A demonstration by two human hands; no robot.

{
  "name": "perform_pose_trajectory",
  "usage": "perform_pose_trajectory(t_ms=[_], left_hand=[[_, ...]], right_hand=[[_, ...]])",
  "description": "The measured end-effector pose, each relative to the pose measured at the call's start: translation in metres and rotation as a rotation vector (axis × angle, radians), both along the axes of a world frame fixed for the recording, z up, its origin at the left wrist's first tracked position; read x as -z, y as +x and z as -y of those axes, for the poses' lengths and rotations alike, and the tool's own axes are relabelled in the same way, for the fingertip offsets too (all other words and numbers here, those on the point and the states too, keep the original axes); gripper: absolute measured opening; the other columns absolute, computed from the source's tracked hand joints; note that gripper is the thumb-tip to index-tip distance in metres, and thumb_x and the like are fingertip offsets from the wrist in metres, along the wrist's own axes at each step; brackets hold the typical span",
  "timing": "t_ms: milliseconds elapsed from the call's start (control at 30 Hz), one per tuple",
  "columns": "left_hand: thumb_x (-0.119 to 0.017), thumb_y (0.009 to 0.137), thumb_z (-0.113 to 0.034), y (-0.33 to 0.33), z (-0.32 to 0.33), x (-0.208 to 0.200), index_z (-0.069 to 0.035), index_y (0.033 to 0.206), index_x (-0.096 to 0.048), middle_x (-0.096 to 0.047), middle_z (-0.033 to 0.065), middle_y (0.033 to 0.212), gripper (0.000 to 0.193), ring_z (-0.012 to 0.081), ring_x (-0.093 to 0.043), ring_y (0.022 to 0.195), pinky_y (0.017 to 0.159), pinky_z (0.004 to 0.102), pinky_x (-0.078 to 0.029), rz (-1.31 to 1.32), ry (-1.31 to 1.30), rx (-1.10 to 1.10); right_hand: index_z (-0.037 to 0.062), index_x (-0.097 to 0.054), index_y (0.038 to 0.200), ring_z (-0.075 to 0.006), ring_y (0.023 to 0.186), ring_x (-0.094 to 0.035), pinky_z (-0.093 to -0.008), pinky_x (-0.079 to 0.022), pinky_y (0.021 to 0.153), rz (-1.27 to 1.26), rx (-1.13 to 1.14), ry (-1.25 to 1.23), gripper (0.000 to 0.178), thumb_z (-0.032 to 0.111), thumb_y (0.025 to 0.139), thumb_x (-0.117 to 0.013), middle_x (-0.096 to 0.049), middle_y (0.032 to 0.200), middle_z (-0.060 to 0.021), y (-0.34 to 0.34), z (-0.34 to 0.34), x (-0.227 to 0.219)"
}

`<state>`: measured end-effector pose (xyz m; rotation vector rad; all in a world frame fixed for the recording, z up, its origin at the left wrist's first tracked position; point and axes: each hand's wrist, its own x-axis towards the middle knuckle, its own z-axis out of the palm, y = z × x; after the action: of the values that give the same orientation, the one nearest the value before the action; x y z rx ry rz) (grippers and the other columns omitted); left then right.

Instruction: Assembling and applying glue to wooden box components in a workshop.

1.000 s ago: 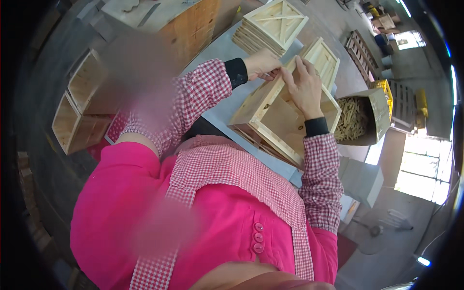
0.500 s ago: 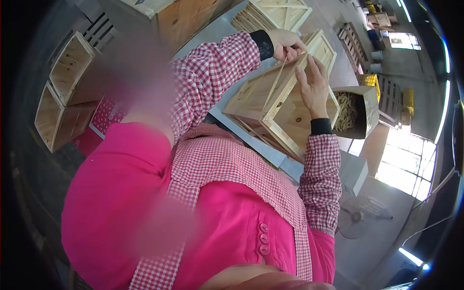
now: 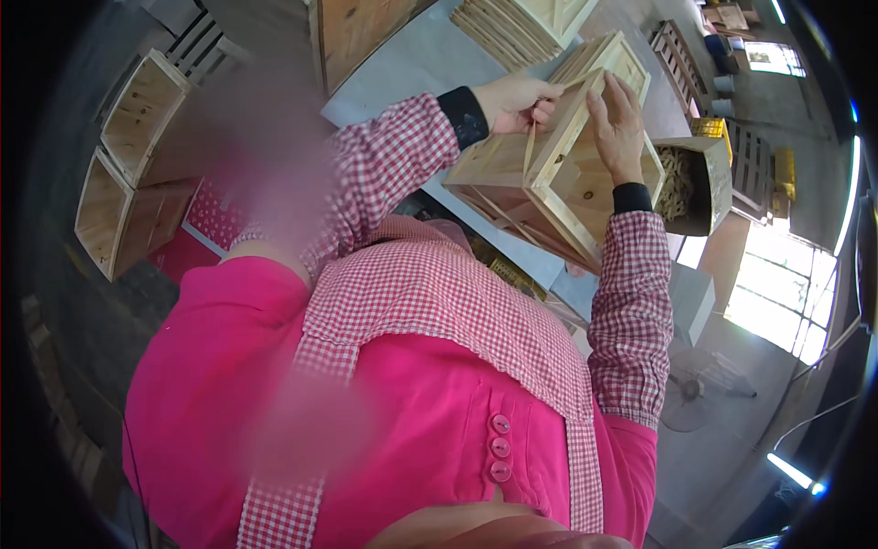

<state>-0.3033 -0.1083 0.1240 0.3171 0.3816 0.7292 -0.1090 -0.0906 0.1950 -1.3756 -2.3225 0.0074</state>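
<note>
Hands x2 on 1 wooden box

This is a woodworking workshop or small factory floor. A grey worktable carries an unfinished pale wooden box, with a stack of flat wooden frames at its far edge and a carton of wood shavings (or similar filler) just past its right edge. More bare wooden crates sit on the concrete floor to the left, and slatted pallets lie beyond the table.
</note>
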Motion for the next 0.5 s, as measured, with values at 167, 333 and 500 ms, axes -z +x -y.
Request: perform_pose_trajectory(t_ms=[167,333,500], left_hand=[[-0.049,0.099,-0.019,-0.032,0.051,-0.006,-0.002,0.107,-0.054,-0.041,-0.005,0.07,0.019,0.0046,-0.041,0.061,0.062,0.0232,-0.043,0.2,0.013,-0.073],[-0.052,0.097,-0.016,-0.023,0.077,-0.004,0.002,0.112,-0.054,-0.047,-0.0009,0.074,0.024,0.0082,-0.045,0.063,0.074,0.0304,-0.05,0.276,0.068,-0.121],[-0.047,0.099,-0.017,-0.021,0.074,0.005,0.005,0.121,-0.05,-0.047,-0.0011,0.08,0.031,0.0074,-0.049,0.068,0.075,0.0271,-0.051,0.198,0.149,-0.148]], right_hand=[[0.0069,-0.058,0.126,-0.0322,0.117,-0.052,-0.0383,-0.042,0.098,-0.012,-0.035,0.064,0.053,0.044,0.088,-0.061,-0.055,0.126,-0.0162,0.006,-0.019,-0.003],[0.0068,-0.057,0.127,-0.0316,0.118,-0.052,-0.0375,-0.042,0.098,-0.063,-0.074,0.017,0.053,0.044,0.089,-0.06,-0.055,0.126,-0.0166,0.019,-0.026,0.004],[0.006,-0.057,0.127,-0.0313,0.118,-0.052,-0.0376,-0.042,0.099,-0.015,-0.059,0.011,0.052,0.043,0.09,-0.058,-0.055,0.126,-0.0168,0.018,-0.016,0.014]])
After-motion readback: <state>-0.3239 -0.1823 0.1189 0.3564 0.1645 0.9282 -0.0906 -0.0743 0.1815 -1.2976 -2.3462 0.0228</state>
